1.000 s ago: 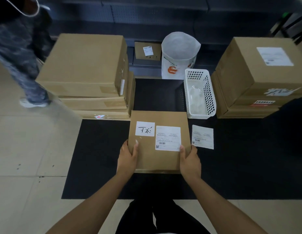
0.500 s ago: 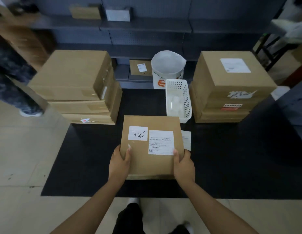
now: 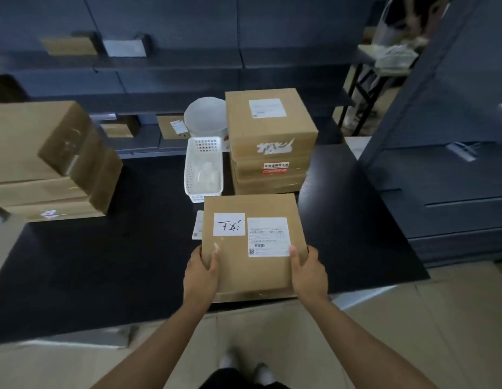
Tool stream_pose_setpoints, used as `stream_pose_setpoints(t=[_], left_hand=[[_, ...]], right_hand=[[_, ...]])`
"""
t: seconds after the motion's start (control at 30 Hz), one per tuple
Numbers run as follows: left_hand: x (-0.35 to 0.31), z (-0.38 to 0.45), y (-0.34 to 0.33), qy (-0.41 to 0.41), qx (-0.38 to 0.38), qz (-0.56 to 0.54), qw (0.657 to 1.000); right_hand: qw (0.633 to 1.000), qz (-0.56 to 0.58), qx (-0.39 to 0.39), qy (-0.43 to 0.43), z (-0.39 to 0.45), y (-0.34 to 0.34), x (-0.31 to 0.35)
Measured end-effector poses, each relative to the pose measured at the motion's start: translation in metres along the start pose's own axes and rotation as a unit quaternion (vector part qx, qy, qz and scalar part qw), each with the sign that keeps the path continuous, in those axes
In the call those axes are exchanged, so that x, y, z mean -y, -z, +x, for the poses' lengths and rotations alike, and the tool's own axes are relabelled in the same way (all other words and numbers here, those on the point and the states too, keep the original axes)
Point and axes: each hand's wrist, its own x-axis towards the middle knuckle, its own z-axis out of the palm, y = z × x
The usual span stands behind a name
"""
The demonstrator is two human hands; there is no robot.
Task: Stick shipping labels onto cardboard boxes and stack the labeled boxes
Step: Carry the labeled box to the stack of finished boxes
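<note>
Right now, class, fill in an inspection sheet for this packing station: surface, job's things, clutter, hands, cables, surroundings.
Surface: black mat on pale floor tiles.
Job's things: held box bearing a shipping label and a handwritten sticker; labeled stack behind it; plain stack at left; loose label on the mat.
Clutter: white basket; white bucket.
Hands: left hand and right hand grip the box's sides.
Cables: nothing seen.
Surroundings: dark shelving with small boxes.

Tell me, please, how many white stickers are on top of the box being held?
2: a handwritten white sticker toward the top's left, and a printed shipping label right beside it on the held box. The underside is hidden.
</note>
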Motion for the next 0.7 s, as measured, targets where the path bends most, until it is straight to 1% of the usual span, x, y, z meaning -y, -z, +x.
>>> stream_pose_setpoints(t=[0.17,0.33,0.4,0.53,0.7], left_hand=[[-0.021,-0.002,-0.023,-0.009,0.028,-0.007,1.0],[-0.053,0.001,-0.025,-0.026,0.022,-0.01,0.999],[-0.07,0.001,-0.016,-0.054,0.008,-0.012,0.998],[-0.104,0.013,0.007,-0.109,-0.041,-0.034,0.993],[-0.15,0.041,0.03,-0.15,-0.073,-0.063,0.984]], right_hand=[[0.999,0.015,-0.022,-0.024,0.01,0.021,-0.017],[0.998,0.001,-0.053,-0.018,0.018,0.039,-0.007],[0.997,-0.009,-0.076,0.003,0.019,0.048,0.008],[0.99,-0.005,-0.121,0.077,0.025,0.071,0.053],[0.978,0.018,-0.157,0.138,0.046,0.097,0.113]])
